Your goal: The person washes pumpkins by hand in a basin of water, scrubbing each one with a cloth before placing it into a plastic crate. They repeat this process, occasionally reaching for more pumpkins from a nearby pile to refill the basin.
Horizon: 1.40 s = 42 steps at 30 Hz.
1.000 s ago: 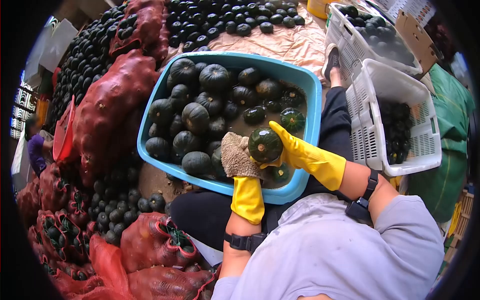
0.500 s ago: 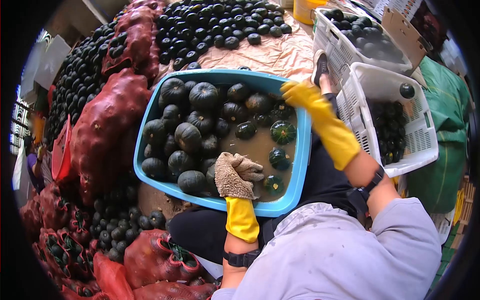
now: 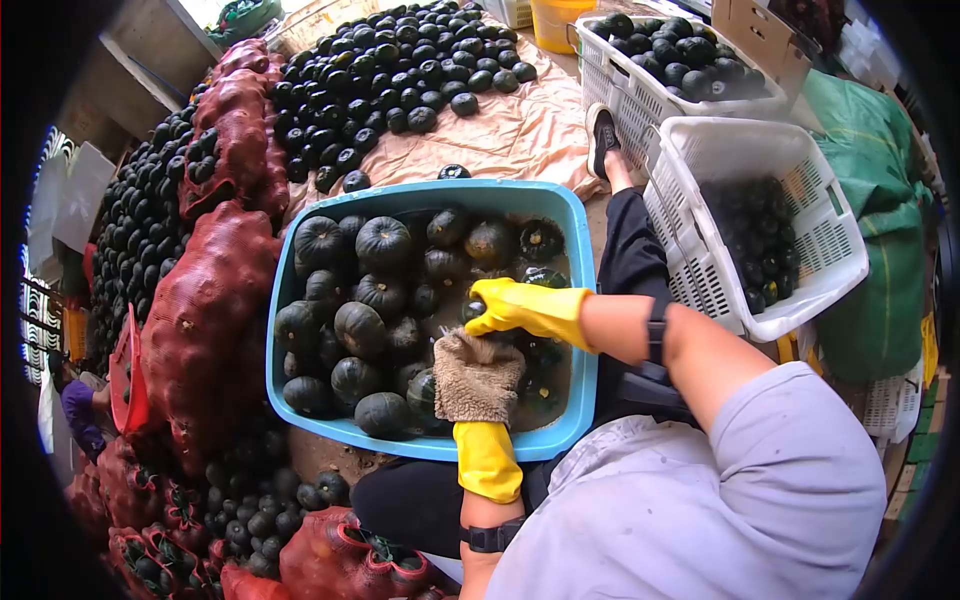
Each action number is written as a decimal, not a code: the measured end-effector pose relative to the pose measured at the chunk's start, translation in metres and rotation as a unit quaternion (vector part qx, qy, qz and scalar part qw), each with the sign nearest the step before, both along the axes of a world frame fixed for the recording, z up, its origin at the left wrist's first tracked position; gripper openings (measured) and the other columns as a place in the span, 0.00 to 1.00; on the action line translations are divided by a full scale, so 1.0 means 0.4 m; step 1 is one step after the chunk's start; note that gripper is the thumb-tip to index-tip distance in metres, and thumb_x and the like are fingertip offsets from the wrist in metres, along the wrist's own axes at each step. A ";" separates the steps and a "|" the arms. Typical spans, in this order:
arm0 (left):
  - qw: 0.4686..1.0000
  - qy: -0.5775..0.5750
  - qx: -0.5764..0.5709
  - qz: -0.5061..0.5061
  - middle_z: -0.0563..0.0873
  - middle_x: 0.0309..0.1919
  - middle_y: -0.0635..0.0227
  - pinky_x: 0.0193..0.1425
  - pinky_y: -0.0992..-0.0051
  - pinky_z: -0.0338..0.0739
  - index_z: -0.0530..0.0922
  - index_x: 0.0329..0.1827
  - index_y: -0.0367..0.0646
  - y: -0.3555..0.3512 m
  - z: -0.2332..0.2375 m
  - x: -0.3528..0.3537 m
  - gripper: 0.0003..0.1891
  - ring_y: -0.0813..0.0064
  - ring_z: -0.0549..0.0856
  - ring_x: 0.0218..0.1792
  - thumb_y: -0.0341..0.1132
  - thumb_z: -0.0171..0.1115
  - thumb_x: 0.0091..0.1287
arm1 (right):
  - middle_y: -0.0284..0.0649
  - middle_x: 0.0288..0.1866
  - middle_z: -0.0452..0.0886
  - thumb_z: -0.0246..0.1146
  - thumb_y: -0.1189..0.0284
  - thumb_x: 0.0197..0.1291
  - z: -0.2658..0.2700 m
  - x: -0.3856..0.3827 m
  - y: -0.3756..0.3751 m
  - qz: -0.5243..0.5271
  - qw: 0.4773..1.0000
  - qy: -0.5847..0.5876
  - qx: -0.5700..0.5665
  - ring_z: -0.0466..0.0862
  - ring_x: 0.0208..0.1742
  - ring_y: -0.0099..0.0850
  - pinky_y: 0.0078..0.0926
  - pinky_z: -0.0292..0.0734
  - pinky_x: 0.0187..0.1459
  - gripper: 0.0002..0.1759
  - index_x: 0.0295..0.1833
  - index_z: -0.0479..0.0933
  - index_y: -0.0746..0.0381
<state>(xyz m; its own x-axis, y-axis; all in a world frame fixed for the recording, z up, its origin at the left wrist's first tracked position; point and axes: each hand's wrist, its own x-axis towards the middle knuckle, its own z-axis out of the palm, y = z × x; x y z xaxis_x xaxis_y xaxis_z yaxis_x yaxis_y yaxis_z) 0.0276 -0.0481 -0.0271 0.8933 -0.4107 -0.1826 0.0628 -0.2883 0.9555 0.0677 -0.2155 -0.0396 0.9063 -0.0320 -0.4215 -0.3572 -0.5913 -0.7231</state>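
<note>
A blue tub (image 3: 582, 215) in front of me holds dark green squashes (image 3: 359, 328) in brownish water. My right hand (image 3: 510, 308), in a yellow rubber glove, grips a small dark squash (image 3: 473, 309) over the middle of the tub. Just below it is my left hand (image 3: 478, 378), covered by a tan cloth mitt (image 3: 476, 385) over a yellow glove. The mitt's upper edge is close to the gripped squash; whether they touch is unclear. Its fingers are hidden inside the cloth. Several squashes lie in the water under my right forearm.
White crates (image 3: 838, 235) with squashes stand at the right, beside a green sack (image 3: 872, 250). Red mesh sacks (image 3: 200, 310) line the left. Many squashes (image 3: 400, 60) lie on a pinkish sheet (image 3: 510, 130) behind the tub. At far left, a person (image 3: 82, 408) is partly visible.
My right hand has come from the tub's right rim to its middle and taken hold of a small squash. The mitt now sits upright below it. The camera view has shifted slightly.
</note>
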 end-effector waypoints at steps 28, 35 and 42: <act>0.929 -0.332 0.156 -0.057 0.87 0.60 0.50 0.65 0.59 0.85 0.71 0.76 0.39 0.017 0.128 -0.048 0.35 0.57 0.89 0.58 0.44 0.70 0.69 | 0.52 0.74 0.78 0.80 0.61 0.58 0.001 -0.183 0.140 -0.129 0.929 -0.300 0.174 0.75 0.77 0.55 0.47 0.69 0.77 0.37 0.72 0.77 0.57; 0.973 -0.094 -0.209 0.001 0.81 0.68 0.53 0.77 0.56 0.75 0.67 0.77 0.40 0.021 0.008 -0.058 0.30 0.57 0.82 0.68 0.42 0.63 0.75 | 0.51 0.71 0.78 0.78 0.63 0.64 -0.013 -0.132 0.152 -0.214 0.897 -0.385 -0.032 0.75 0.75 0.50 0.47 0.67 0.78 0.33 0.72 0.77 0.58; 0.950 -0.284 0.069 0.112 0.86 0.59 0.56 0.71 0.60 0.80 0.75 0.73 0.44 0.041 0.079 -0.053 0.31 0.53 0.85 0.64 0.40 0.73 0.68 | 0.58 0.56 0.89 0.69 0.61 0.72 0.056 -0.127 0.085 0.037 0.940 -0.340 0.009 0.89 0.57 0.54 0.46 0.83 0.62 0.23 0.64 0.84 0.65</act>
